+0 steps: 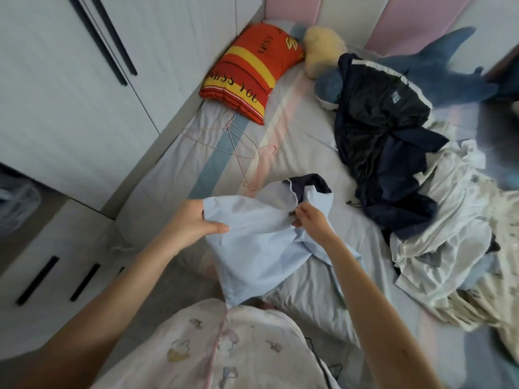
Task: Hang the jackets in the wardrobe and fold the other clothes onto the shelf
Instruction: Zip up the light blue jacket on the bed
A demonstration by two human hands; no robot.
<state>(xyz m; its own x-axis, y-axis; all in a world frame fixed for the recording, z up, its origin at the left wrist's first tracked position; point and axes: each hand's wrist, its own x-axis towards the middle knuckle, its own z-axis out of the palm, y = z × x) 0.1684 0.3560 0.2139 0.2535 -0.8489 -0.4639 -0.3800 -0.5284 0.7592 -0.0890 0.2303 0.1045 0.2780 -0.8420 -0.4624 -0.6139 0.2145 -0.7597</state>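
Observation:
A light blue shirt [252, 248] with a dark navy collar hangs over the near edge of the bed [309, 153]. My left hand [193, 223] grips its left side, thumb on top of the cloth. My right hand [311, 220] pinches the shirt by a button near the collar. A dark navy jacket [384, 147] with white stripes lies crumpled on the bed to the right. Several thin pink wire hangers [244, 147] lie on the sheet beyond the shirt. The white wardrobe [70, 88] stands at the left, its doors closed.
A pile of white and pale clothes [455, 234] is heaped at the right of the bed. A red and yellow pillow [250, 71], a beige cushion [323, 49] and a blue shark plush [438, 77] lie near the headboard. White drawers [56, 262] stand at lower left.

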